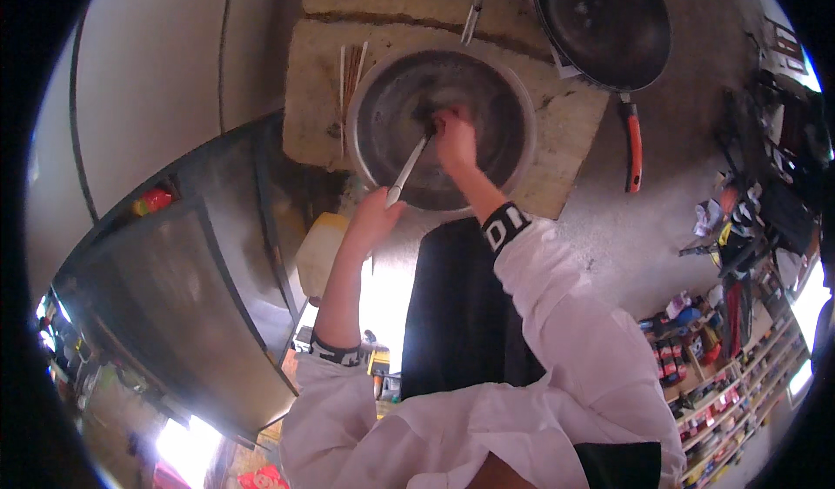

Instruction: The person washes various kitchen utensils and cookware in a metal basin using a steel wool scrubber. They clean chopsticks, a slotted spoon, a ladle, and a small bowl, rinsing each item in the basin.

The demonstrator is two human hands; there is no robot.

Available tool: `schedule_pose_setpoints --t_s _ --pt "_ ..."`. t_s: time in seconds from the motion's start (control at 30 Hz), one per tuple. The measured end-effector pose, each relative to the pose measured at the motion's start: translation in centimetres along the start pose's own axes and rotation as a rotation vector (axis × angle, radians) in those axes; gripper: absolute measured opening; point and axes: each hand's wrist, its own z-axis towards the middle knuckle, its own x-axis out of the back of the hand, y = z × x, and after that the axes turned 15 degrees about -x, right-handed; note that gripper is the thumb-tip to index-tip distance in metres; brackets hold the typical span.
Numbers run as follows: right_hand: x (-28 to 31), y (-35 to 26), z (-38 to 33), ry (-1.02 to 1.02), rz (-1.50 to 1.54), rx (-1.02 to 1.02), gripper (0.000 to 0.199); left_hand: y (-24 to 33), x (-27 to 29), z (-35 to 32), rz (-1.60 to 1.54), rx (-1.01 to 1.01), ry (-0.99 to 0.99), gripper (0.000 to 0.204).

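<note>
White-handled tool (407,171) is filling the left grip (374,217); right grip (456,144) (blurred, perhaps pinching) is hiding its far end.

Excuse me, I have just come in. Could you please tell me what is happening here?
A person's left hand grips a long, pale-handled utensil; the right hand is at its far end, over a round metal basin. Blur hides exactly what that hand touches. A red-handled black frying pan lies beyond the basin, to the right.
</note>
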Motion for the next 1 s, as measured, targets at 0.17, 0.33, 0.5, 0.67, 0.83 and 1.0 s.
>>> schedule_pose_setpoints --t_s 0.17,0.33,0.5,0.67,0.83,1.0 --pt "0.1 1.7 3.8 0.015 -0.181 -0.054 0.027 0.5 0.6 0.5 -0.084 0.107 -0.060 0.027" --pt "0.4 1.3 2.5 -0.052 -0.174 0.124 0.025 0.8 0.7 0.8 -0.149 0.232 -0.122 0.034" --pt "0.7 -1.0 -2.8 -0.030 0.093 0.046 0.015 -0.6 0.0 0.7 -0.136 0.156 -0.080 0.022" --pt "0.9 -3.6 -10.5 -0.105 0.238 -0.047 0.013 0.8 0.1 0.6 -0.252 0.152 -0.051 0.021" --pt "0.3 -2.4 -3.8 0.040 0.199 -0.070 0.013 0.8 0.3 0.7 -0.111 0.129 -0.086 0.021" --pt "0.2 -3.4 -8.7 -0.041 0.240 -0.042 0.012 0.7 -0.2 0.4 0.067 0.035 0.014 0.022"
